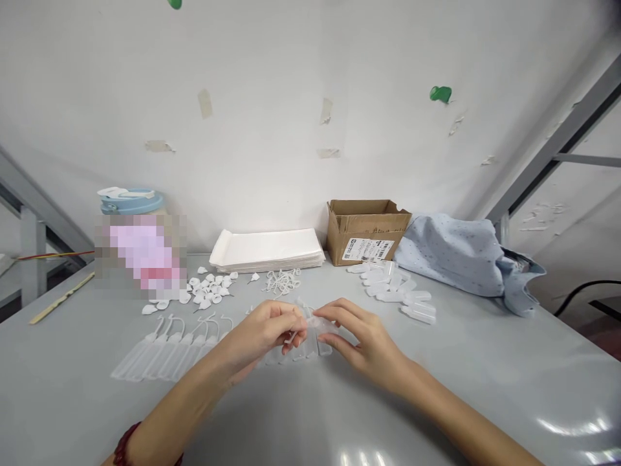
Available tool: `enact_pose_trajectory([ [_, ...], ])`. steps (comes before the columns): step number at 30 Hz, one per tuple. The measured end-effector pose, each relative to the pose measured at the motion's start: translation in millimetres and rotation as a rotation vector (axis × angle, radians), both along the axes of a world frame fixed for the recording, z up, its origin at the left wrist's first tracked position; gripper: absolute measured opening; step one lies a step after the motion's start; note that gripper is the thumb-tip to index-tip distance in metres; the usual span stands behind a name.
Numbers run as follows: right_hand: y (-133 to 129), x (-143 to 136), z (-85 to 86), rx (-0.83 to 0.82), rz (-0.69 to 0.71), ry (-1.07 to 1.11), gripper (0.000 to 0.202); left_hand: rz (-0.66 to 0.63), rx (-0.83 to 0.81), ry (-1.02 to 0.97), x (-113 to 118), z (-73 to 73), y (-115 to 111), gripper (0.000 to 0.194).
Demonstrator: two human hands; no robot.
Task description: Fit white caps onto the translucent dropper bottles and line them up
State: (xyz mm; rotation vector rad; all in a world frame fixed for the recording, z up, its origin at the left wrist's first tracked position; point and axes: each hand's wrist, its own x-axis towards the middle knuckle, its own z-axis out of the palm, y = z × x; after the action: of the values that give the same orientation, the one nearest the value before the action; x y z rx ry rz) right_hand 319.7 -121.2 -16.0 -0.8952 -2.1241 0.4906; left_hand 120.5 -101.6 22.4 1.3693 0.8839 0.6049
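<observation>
In front of the carton, my left hand pinches a white strip. My right hand, fingers slightly parted, grips a bottle.

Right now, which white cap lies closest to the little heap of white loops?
The lone white cap just left of the white loops; it sits apart from the cluster of caps farther left.
</observation>
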Motion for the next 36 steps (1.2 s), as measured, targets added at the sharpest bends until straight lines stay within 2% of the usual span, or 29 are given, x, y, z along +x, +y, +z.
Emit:
enact_pose_trajectory([
  [3,-1.0,-2.8,1.5,-0.1,-0.045,0.077,0.019,0.04,0.181,0.038,-0.3,-0.8,-3.5,0.023],
  [6,-1.6,-5.0,4.3,-0.238,-0.087,0.169,0.019,0.154,0.515,0.17,1.3,-4.7,-8.6,0.013],
  [9,-2.3,-6.2,7.4,-0.384,-0.078,0.274,0.022,0.248,0.823,0.279,4.7,-12.4,-11.8,0.013],
  [14,-3.3,-6.4,10.1,-0.621,-0.072,0.448,0.031,0.292,1.242,0.223,10.7,-28.4,-10.9,0.016],
  [16,-3.6,-6.6,10.7,-0.729,-0.047,0.52,0.032,0.322,1.356,0.206,13.3,-32.7,-11.5,0.02],
  [18,-3.6,-7.3,11.8,-0.803,-0.01,0.587,0.034,0.328,1.407,0.214,15.8,-34.5,-13.2,0.024],
  [21,-3.1,-8.8,13.5,-0.829,0.01,0.642,0.038,0.293,1.422,0.236,17.9,-33.9,-15.7,0.024],
  [27,0.4,-7.6,11.3,-0.797,-0.119,0.609,0.037,0.195,1.327,0.319,15.7,-30.6,-11.3,0.023],
  [29,0.9,-6.0,11.0,-0.766,-0.171,0.582,0.036,0.17,1.28,0.388,16.1,-30.7,-8.6,0.028],
  [32,0.0,-3.9,12.1,-0.718,-0.224,0.527,0.031,0.133,1.242,0.491,18.6,-32.5,-5.6,0.046],
  [36,-1.6,-2.6,13.4,-0.659,-0.26,0.468,0.025,0.11,1.294,0.521,22.7,-36.2,-3.9,0.054],
])
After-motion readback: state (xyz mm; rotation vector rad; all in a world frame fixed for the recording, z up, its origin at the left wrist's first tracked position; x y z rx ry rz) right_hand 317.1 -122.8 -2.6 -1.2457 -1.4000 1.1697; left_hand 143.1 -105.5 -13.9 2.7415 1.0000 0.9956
